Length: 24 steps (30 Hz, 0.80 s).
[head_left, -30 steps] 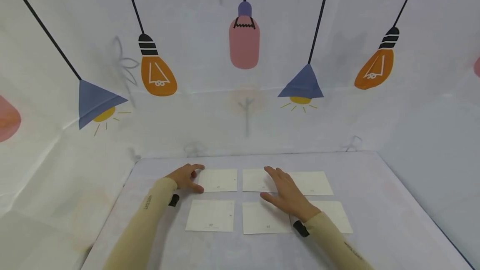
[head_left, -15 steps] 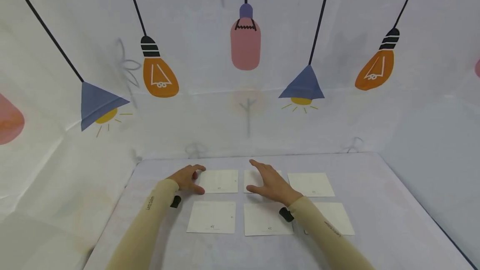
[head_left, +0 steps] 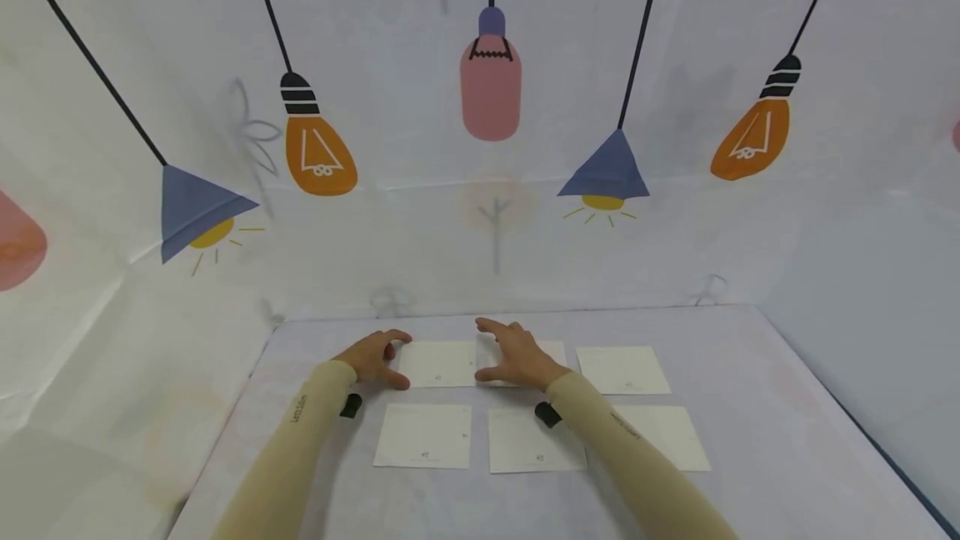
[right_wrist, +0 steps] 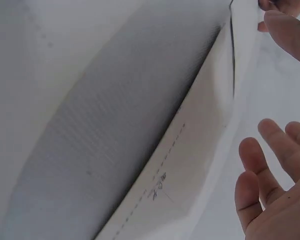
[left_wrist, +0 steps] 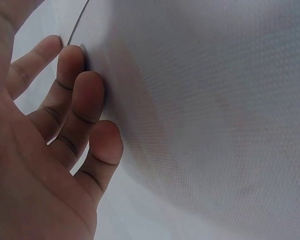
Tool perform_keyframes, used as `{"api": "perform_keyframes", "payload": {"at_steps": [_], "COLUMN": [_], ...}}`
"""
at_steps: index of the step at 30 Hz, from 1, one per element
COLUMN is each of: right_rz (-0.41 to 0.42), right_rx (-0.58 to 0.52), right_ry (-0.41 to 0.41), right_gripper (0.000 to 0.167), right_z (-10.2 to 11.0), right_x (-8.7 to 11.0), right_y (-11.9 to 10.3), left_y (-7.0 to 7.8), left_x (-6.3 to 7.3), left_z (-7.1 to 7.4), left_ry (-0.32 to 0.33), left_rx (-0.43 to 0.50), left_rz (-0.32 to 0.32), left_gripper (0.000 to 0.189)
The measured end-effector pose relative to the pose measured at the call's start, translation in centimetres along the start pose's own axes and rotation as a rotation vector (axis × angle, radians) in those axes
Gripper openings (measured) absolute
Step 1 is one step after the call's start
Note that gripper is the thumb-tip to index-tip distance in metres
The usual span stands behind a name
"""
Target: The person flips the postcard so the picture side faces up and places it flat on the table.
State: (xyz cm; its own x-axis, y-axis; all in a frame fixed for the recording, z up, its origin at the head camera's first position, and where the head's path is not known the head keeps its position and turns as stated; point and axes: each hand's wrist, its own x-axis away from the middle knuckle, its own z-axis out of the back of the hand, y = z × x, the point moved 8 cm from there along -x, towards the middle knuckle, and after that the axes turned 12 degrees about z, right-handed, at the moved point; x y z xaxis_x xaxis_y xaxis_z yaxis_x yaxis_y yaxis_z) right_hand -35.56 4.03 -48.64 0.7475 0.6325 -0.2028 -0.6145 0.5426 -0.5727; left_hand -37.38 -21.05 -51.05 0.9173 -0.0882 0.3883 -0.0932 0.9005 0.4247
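White rectangular cards lie in two rows on the white-covered table. At the left edge of the back-left card (head_left: 438,365) is my left hand (head_left: 375,359), thumb and index finger spread towards its two left corners. The left wrist view shows that hand's fingers (left_wrist: 87,95) loosely bent against the white cloth, gripping nothing. My right hand (head_left: 517,359) hovers over the back-middle card (head_left: 555,351), partly hiding it. Its thumb and index finger are spread near the back-left card's right edge. In the right wrist view, a card (right_wrist: 190,140) with a small printed mark lies beside the relaxed fingers (right_wrist: 247,192).
The back-right card (head_left: 624,371), front-left card (head_left: 422,436), front-middle card (head_left: 525,448) and front-right card (head_left: 671,436) lie flat. The right forearm crosses above the front row. Behind the table (head_left: 765,423) hangs a white sheet (head_left: 405,248) printed with lamps.
My right hand has moved left, from between the back-middle and back-right cards to the back-left card's right edge. My left hand has stayed in place, and the cards look unmoved.
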Motion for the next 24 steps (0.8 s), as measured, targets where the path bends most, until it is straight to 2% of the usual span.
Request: {"api": "perform_keyframes", "payload": {"at_steps": [6,11,14,24], "right_rz": [-0.048,-0.088,-0.113,-0.102], "right_rx": [0.075,0.066,0.076,0.095], "right_ry": [-0.042,-0.059,-0.069,-0.080], "right_gripper": [0.095,0.099,0.099,0.094], "right_z": [-1.1,-1.9,-2.3,-2.5], "right_x": [-1.1,-1.7,-1.8,-2.0], "right_y": [0.6,0.8,0.9,0.5], "left_y": [-0.1,-0.5,-0.5,-0.3], "left_x": [-0.5,-0.8,-0.6,-0.1], "left_z": [-0.1,-0.2,-0.1,0.1], "left_ry": [-0.003,0.012,0.013,0.022], "left_rx": [0.011,0.023,0.031,0.076], "left_rz": [-0.005,0.010,-0.001,-0.026], "left_gripper": [0.089,0.090,0.090,0.090]}}
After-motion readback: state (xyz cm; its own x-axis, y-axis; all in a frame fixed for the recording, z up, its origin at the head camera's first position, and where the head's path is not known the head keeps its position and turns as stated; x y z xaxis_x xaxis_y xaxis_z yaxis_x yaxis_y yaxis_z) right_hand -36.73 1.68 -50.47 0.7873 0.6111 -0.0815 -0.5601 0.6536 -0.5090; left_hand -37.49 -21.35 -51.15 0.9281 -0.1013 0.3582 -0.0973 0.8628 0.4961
